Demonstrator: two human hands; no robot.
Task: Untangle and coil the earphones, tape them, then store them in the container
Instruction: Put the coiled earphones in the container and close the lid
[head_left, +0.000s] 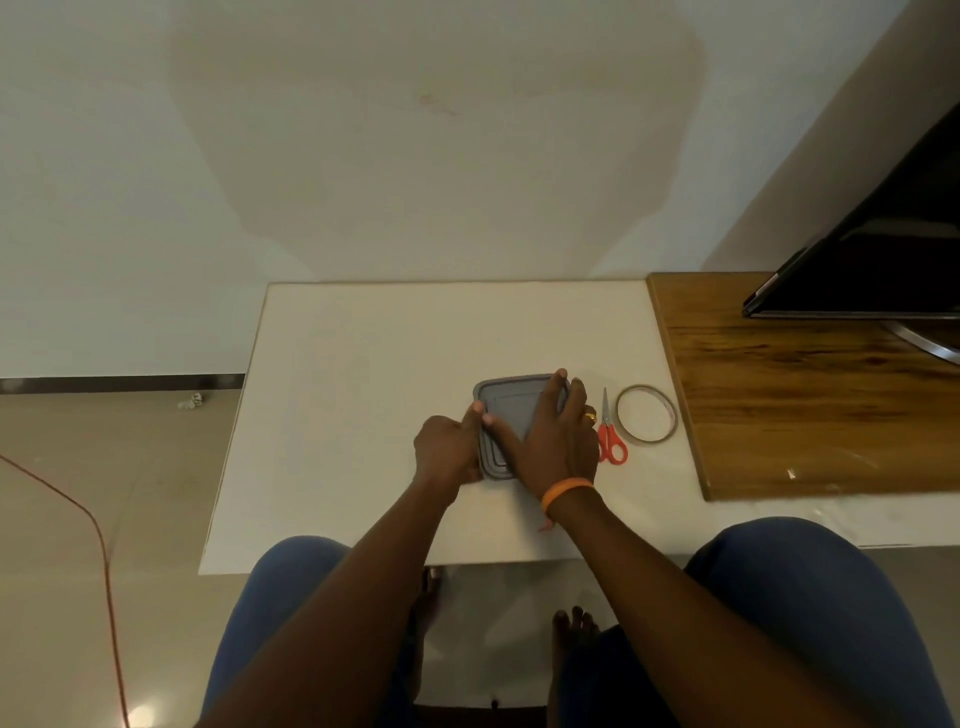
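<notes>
A square container with a grey lid (506, 402) sits near the middle of the white table (363, 415). My right hand (558, 436) lies flat across the lid and presses on it, fingers stretched toward its far right corner. My left hand (449, 449) holds the container's left edge, thumb on the lid rim and fingers curled down its side. The earphones are not visible; the lid hides whatever is inside. A roll of clear tape (647, 414) lies to the right of the container.
Orange-handled scissors (609, 434) lie between the container and the tape roll. A wooden surface (805, 415) adjoins the table on the right, with a dark screen (872, 260) on it. An orange cable (98, 540) runs along the floor at left.
</notes>
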